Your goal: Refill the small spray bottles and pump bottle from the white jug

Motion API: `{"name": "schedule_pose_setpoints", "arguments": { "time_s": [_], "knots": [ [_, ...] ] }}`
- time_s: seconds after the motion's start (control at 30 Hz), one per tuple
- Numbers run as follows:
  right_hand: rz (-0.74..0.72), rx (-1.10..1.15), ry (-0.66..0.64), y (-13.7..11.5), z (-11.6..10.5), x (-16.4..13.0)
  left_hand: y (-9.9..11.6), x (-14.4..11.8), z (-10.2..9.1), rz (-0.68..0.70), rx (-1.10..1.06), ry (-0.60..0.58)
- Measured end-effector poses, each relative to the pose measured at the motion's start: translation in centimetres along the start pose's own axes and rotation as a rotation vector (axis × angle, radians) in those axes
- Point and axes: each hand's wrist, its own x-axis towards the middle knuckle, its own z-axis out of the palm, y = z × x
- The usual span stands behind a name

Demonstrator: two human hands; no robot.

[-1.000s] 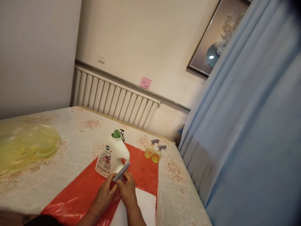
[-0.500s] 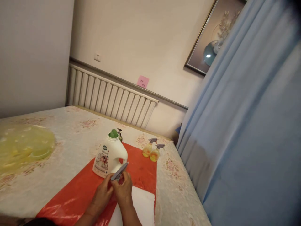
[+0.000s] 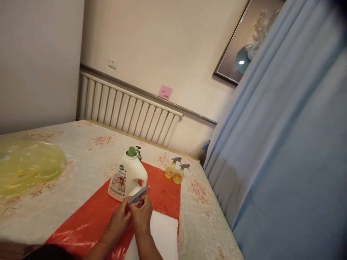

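Floral-clothed table carries a red plastic sheet near its right edge. White detergent jug stands upright there. Left hand and right hand jointly pinch a flat grey strip, raised just before the jug for handling.

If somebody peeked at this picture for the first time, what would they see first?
Probably the two hands, left hand and right hand, close together at the bottom middle, gripping a grey strip. Just behind them a white jug with a green cap stands on a bright red sheet. A big blue curtain fills the right side.
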Motion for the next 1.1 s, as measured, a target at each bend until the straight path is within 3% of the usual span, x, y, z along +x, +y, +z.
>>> {"name": "schedule_pose_setpoints", "arguments": {
  "time_s": [0.27, 0.67, 0.93, 1.1],
  "knots": [
    [-0.097, 0.041, -0.154, -0.1, -1.6, 0.5, 0.6, 0.0, -0.1, 0.003, 0.02, 0.02],
    [-0.011, -0.002, -0.02, -0.1, -0.3, 0.1, -0.6, 0.2, 0.1, -0.007, 0.044, 0.014],
    [-0.102, 0.031, -0.166, 0.1, -1.6, 0.6, -0.6, 0.2, 0.3, 0.002, 0.005, 0.014],
    [-0.088, 0.023, -0.151, 0.0, -1.6, 0.5, -0.3, 0.1, 0.2, 0.0, 0.021, 0.0]
  ]
}}
